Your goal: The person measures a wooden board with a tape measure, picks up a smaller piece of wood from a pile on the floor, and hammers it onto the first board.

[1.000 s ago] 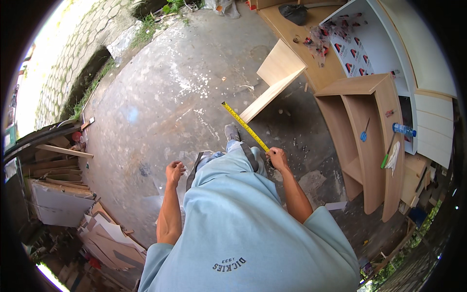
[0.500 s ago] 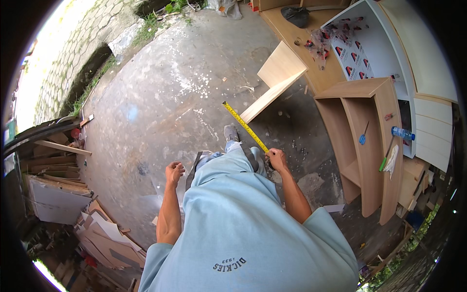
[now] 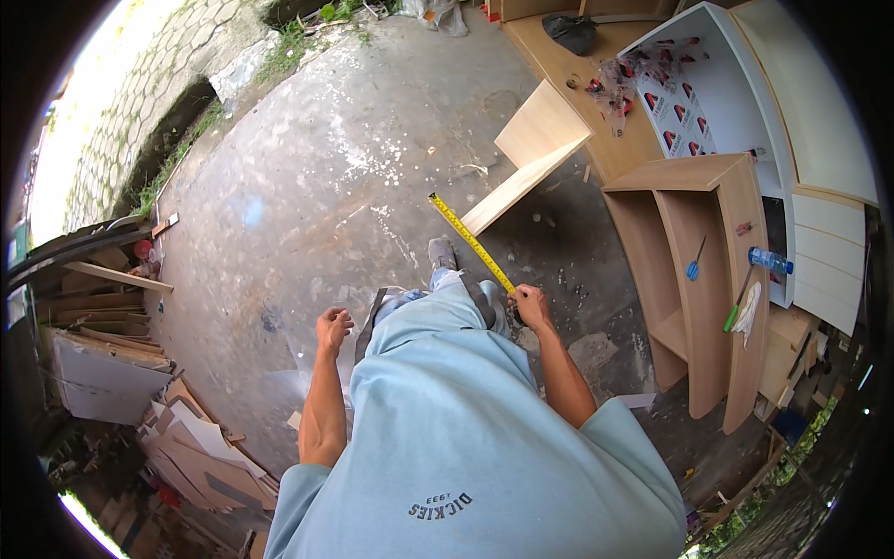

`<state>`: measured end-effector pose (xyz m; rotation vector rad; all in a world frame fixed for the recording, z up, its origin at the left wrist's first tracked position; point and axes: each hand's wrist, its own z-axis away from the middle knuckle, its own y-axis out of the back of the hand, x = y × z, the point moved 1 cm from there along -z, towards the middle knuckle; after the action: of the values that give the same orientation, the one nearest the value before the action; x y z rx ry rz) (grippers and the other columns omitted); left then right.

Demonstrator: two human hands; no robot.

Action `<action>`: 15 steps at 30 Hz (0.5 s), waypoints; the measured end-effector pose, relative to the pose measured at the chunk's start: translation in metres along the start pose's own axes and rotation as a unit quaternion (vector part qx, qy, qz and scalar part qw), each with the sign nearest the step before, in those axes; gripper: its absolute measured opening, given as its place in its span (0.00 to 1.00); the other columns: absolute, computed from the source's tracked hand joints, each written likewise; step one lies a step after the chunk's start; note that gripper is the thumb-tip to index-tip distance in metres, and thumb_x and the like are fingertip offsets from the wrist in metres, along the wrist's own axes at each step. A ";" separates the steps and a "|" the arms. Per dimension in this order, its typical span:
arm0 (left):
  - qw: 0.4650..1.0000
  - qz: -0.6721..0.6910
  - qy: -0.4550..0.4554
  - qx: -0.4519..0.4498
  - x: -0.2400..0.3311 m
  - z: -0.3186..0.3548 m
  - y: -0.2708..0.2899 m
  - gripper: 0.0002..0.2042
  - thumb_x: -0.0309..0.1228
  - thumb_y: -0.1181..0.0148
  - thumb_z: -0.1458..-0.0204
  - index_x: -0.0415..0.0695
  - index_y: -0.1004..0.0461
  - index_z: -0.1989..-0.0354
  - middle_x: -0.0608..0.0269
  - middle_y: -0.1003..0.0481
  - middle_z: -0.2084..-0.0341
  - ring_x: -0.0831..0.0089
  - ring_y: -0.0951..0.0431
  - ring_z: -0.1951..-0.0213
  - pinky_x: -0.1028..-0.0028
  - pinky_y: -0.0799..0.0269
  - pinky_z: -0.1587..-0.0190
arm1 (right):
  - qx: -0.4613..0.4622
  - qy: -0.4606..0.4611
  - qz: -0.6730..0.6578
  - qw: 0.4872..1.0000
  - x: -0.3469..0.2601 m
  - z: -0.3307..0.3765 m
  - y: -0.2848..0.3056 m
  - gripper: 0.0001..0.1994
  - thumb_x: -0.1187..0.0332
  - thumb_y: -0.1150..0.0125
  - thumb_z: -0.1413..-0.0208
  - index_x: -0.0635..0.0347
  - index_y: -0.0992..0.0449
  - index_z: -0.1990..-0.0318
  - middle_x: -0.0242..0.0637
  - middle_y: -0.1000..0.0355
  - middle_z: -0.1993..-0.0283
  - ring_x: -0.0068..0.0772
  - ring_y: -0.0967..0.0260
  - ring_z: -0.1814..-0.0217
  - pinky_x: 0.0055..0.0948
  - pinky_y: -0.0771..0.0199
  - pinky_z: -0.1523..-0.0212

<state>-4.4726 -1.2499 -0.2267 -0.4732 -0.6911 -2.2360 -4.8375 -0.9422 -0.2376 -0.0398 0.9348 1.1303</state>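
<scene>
My right hand is closed round a tape measure, whose case is mostly hidden by the fingers. Its yellow blade sticks out stiff, slanting away to the left over the concrete floor. Partway along, the blade passes close to the near edge of an L-shaped light wood piece; I cannot tell whether they touch. Beside my left thigh hangs my left hand, empty, its fingers loosely bent and a little apart. One grey shoe shows ahead of the shirt.
On the right lies a curved wooden shelf unit, bearing a blue-handled screwdriver, a green-handled tool and a water bottle. Behind it stands a white cabinet. Board offcuts pile up at left. Paint spots mark the concrete floor.
Both hands and the tape measure keep almost the same place. The surroundings shift very slightly in the view.
</scene>
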 end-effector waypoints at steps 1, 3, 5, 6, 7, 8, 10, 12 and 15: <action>1.000 0.001 0.000 0.000 0.001 0.000 -0.001 0.13 0.30 0.45 0.44 0.35 0.26 0.55 0.55 0.22 0.67 0.67 0.19 0.68 0.72 0.25 0.69 | -0.001 -0.003 -0.002 1.000 0.002 0.000 0.000 0.13 0.64 0.48 0.44 0.62 0.20 0.69 0.40 0.23 0.72 0.33 0.25 0.69 0.30 0.29 0.64; 1.000 0.001 0.000 -0.002 0.003 0.000 -0.002 0.13 0.30 0.45 0.44 0.35 0.26 0.55 0.55 0.22 0.67 0.67 0.19 0.68 0.72 0.25 0.69 | -0.002 -0.006 -0.001 1.000 0.004 0.000 0.002 0.13 0.63 0.48 0.44 0.63 0.20 0.69 0.40 0.23 0.72 0.33 0.25 0.68 0.30 0.29 0.64; 1.000 -0.001 -0.001 -0.004 0.005 -0.001 -0.004 0.13 0.30 0.45 0.44 0.35 0.26 0.55 0.55 0.22 0.67 0.68 0.19 0.68 0.73 0.25 0.69 | -0.001 -0.007 0.006 1.000 0.004 0.000 0.005 0.14 0.63 0.48 0.44 0.63 0.20 0.69 0.39 0.23 0.72 0.33 0.25 0.68 0.31 0.29 0.64; 1.000 0.005 -0.003 -0.002 0.002 -0.002 -0.003 0.13 0.30 0.45 0.44 0.35 0.26 0.55 0.55 0.22 0.67 0.68 0.19 0.69 0.73 0.26 0.69 | -0.003 -0.007 0.014 1.000 -0.001 -0.001 0.006 0.13 0.64 0.48 0.44 0.63 0.20 0.69 0.39 0.23 0.73 0.33 0.25 0.68 0.30 0.29 0.64; 1.000 0.012 -0.005 0.001 -0.001 -0.002 -0.002 0.13 0.31 0.45 0.44 0.35 0.26 0.55 0.56 0.22 0.67 0.68 0.19 0.69 0.73 0.26 0.70 | -0.006 -0.006 0.023 1.000 -0.005 -0.001 0.007 0.13 0.64 0.48 0.44 0.63 0.20 0.69 0.40 0.23 0.73 0.32 0.25 0.69 0.30 0.29 0.65; 1.000 0.021 -0.007 0.005 -0.005 -0.002 0.000 0.13 0.31 0.44 0.44 0.36 0.26 0.55 0.56 0.22 0.67 0.69 0.19 0.69 0.73 0.26 0.70 | -0.010 -0.004 0.033 0.999 -0.011 -0.001 0.008 0.13 0.64 0.48 0.44 0.63 0.20 0.69 0.40 0.23 0.73 0.32 0.25 0.69 0.30 0.28 0.65; 0.999 0.034 -0.002 0.022 -0.008 -0.003 0.003 0.13 0.31 0.44 0.45 0.36 0.26 0.56 0.56 0.22 0.68 0.69 0.20 0.69 0.73 0.26 0.70 | -0.017 0.003 0.031 0.999 -0.021 -0.001 0.009 0.11 0.69 0.48 0.44 0.66 0.21 0.69 0.37 0.23 0.73 0.27 0.25 0.71 0.25 0.27 0.67; 0.998 0.057 -0.005 0.041 -0.009 0.000 0.003 0.12 0.31 0.44 0.45 0.37 0.25 0.56 0.56 0.22 0.68 0.70 0.20 0.70 0.74 0.27 0.70 | -0.021 0.018 -0.001 1.000 -0.027 -0.002 0.007 0.11 0.71 0.49 0.44 0.68 0.22 0.69 0.36 0.24 0.73 0.24 0.26 0.72 0.23 0.26 0.69; 0.991 0.104 -0.014 0.077 -0.012 0.009 0.010 0.11 0.31 0.43 0.46 0.37 0.24 0.58 0.57 0.22 0.69 0.71 0.20 0.70 0.74 0.27 0.70 | -0.052 0.003 -0.004 0.999 -0.039 -0.017 0.000 0.11 0.71 0.49 0.44 0.68 0.22 0.70 0.36 0.24 0.74 0.23 0.26 0.72 0.23 0.26 0.69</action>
<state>-4.4565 -1.2437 -0.2226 -0.4775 -0.7854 -1.9674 -4.8522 -0.9796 -0.2226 -0.1323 0.8791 1.1717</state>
